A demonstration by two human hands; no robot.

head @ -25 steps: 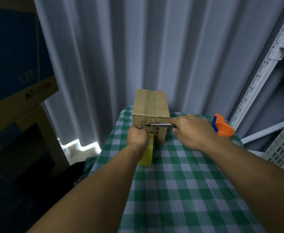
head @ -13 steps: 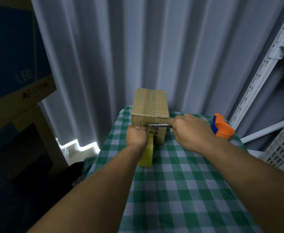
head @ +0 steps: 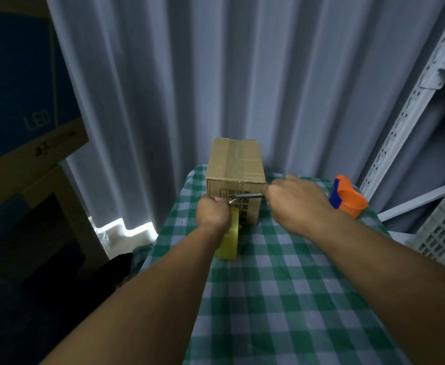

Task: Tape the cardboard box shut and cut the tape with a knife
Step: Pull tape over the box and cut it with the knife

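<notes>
A small cardboard box (head: 235,162) stands at the far end of the green checked table (head: 282,291), with clear tape running along its top and down its near face. My left hand (head: 212,213) is closed on a yellowish tape roll (head: 228,239) held just below the box's near face. My right hand (head: 299,202) grips a knife (head: 247,197), whose silver blade lies level across the box's near face with its tip next to my left hand's fingers.
An orange and blue tape dispenser (head: 348,198) sits at the table's far right. White metal shelving (head: 411,93) and a grey plastic crate (head: 442,233) stand to the right. Large cardboard boxes (head: 18,127) are stacked on the left. A pale curtain (head: 216,75) hangs behind.
The knife blade has slid a little to the left across the box's near face, toward my left hand. The tape roll and box stay where they were.
</notes>
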